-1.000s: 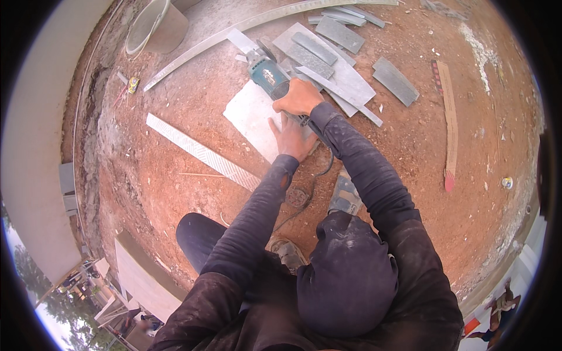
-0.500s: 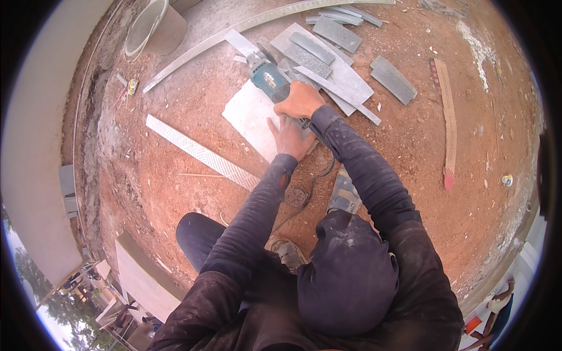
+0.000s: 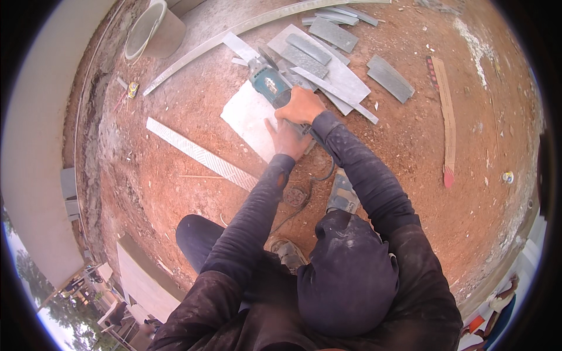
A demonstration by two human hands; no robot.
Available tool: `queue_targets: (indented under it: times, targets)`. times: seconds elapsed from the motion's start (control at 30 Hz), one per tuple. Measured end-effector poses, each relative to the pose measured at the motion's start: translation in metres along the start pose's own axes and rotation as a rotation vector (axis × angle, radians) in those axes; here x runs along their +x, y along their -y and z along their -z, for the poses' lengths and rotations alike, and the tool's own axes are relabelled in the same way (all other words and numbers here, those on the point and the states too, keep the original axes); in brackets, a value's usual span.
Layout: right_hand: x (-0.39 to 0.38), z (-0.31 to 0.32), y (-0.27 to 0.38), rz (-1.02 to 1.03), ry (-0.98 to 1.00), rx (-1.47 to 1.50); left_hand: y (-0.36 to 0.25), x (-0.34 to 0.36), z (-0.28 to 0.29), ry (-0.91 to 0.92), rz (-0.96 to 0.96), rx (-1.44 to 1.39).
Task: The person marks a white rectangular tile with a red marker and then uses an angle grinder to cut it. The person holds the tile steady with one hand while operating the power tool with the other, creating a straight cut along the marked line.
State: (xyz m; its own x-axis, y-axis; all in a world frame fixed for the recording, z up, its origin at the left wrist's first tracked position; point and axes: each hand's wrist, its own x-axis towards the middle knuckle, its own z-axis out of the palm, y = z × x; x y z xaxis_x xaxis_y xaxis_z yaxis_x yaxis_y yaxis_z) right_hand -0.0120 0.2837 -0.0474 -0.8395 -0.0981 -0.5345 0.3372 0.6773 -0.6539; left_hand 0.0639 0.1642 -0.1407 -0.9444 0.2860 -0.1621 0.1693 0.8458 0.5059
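Note:
My right hand (image 3: 301, 106) is wrapped round the body of a teal angle grinder (image 3: 270, 83). The grinder's disc (image 3: 266, 58) is at the far edge of a pale tile (image 3: 248, 119) lying on the dirt. Under the right wrist, my left hand (image 3: 289, 141) lies on the tile's near part with fingers stretched out, close to the grinder's rear. A narrow pale strip of tile (image 3: 239, 47) sticks out beyond the disc. The exact contact of disc and tile is hard to make out. A dark cord (image 3: 321, 176) trails from the grinder towards my feet.
Grey tile offcuts (image 3: 333, 34) are piled right of the grinder. A ridged strip (image 3: 196, 151) lies to the left, a bucket (image 3: 153, 34) at far left. A long straight bar (image 3: 234, 30) crosses behind. A handsaw-like long tan piece (image 3: 447, 123) lies right.
The grinder's head and disc have shifted very slightly, and the disc shows a little more. Both hands keep nearly the same places; the whole view has moved a touch.

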Motion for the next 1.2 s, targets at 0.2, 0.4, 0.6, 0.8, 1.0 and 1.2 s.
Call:
queue_targets:
  times: [0.2, 0.4, 0.6, 0.8, 1.0, 1.2]
  targets:
    - [-0.001, -0.005, -0.007, 0.019, -0.025, -0.019, 0.0, -0.001, 0.001, 0.032, 0.034, 0.021]
    - [-0.017, -0.005, -0.003, -0.047, -0.127, -0.049, 0.0, -0.001, -0.002, 0.103, 0.056, 0.142]
    - [-0.023, -0.003, 0.024, 0.006, -0.184, 0.032, 0.034, -0.005, -0.023, -0.068, 0.015, 0.038]
    - [-0.04, -0.022, 0.035, 0.092, -0.238, 0.119, -0.005, -0.058, 0.006, -0.239, -0.068, -0.168]
    - [-0.043, -0.032, 0.051, 0.194, -0.184, 0.147, 0.004, -0.065, 0.009, 0.083, 0.249, -0.254]
    - [-0.042, -0.015, 0.043, 0.153, -0.21, 0.152, -0.05, -0.047, 0.01, 0.066, 0.007, -0.694]
